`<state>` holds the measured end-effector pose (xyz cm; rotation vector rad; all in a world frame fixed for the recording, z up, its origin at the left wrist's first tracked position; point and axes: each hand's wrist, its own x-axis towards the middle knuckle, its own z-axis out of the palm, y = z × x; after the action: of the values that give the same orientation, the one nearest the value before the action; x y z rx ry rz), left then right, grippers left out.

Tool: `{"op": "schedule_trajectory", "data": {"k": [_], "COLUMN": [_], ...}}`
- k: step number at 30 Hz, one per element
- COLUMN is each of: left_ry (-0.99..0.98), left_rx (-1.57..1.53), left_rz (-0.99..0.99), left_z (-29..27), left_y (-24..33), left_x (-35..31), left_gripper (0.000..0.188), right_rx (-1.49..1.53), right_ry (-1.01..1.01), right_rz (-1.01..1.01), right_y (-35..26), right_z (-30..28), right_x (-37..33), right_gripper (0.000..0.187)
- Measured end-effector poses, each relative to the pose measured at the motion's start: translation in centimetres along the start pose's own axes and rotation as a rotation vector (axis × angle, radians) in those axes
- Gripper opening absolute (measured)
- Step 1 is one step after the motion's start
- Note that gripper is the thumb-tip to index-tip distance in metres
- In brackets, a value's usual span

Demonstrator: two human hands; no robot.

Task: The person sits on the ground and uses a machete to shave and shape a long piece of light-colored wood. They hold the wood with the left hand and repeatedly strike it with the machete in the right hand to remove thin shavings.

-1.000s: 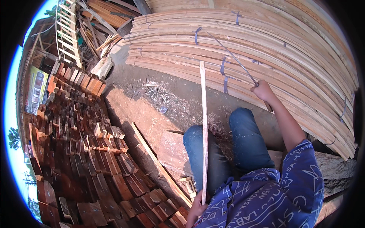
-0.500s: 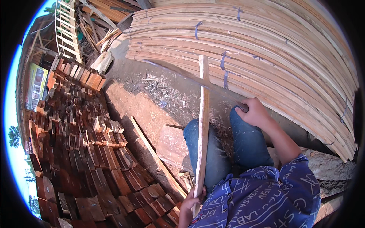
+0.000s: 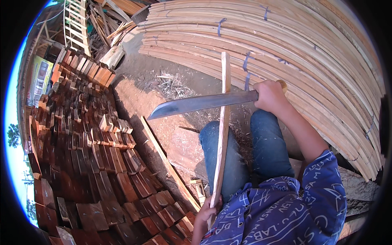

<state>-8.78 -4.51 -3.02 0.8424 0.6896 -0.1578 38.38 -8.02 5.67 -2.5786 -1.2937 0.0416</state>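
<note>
Filling the left side and lower left of the frame are rows of stacked dark reddish-brown rectangular wooden blocks point(image 3: 81, 163). Above them, at the upper left, stands a pale wooden ladder point(image 3: 85, 36). Right of the blocks, a long straight pale wooden strip point(image 3: 171, 164) lies slanting on the brown ground, with a scatter of thin light wood shavings point(image 3: 173, 85) above it in the frame. At the lower centre, the left hand point(image 3: 207, 210) is closed around the lower end of a slim, pale, rough-edged wooden stick point(image 3: 222, 143), which rises nearly upright through the centre, in front of one leg in blue jeans point(image 3: 232, 163). A long grey metal machete point(image 3: 200, 103) crosses over the stick's upper part, its tip toward the left; whether blade and wood touch cannot be told. Right of centre, the right hand point(image 3: 270, 96) is wrapped tightly around the handle. Behind it, long curved-looking bundles of pale wooden slats point(image 3: 302, 73) with purplish-blue ties point(image 3: 247, 61) spread across the upper right.
</note>
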Motion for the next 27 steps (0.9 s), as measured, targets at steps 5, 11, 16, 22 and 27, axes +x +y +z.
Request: {"op": "schedule_trajectory", "data": {"k": [5, 11, 16, 22, 27], "left_ry": [-0.037, -0.034, -0.048, -0.049, 0.043], "left_rx": [-0.034, 0.040, 0.122, 0.080, 0.228], "left_rz": [-0.001, 0.007, 0.055, 0.058, 0.110], "left_z": [-0.3, -0.2, -0.1, -0.5, 1.9], "left_y": [-0.2, 0.0, 0.0, -0.2, 1.1], "left_x": [0.2, 0.5, 0.5, 0.6, 0.9], "left_gripper": [0.050, 0.051, 0.045, 0.041, 0.037], "right_rx": [-0.014, 0.025, 0.029, -0.035, 0.033], "right_ry": [0.084, 0.071, -0.069, 0.012, 0.100], "right_rz": [-0.007, -0.058, -0.101, -0.207, 0.066], "right_y": [0.9, 0.8, -1.7, -1.9, 1.9], "right_z": [0.4, 0.6, -0.2, -0.7, -0.5], "right_x": [-0.1, 0.6, -1.8, -1.4, 2.0], "right_gripper": [0.022, 0.021, 0.021, 0.017, 0.021]}}
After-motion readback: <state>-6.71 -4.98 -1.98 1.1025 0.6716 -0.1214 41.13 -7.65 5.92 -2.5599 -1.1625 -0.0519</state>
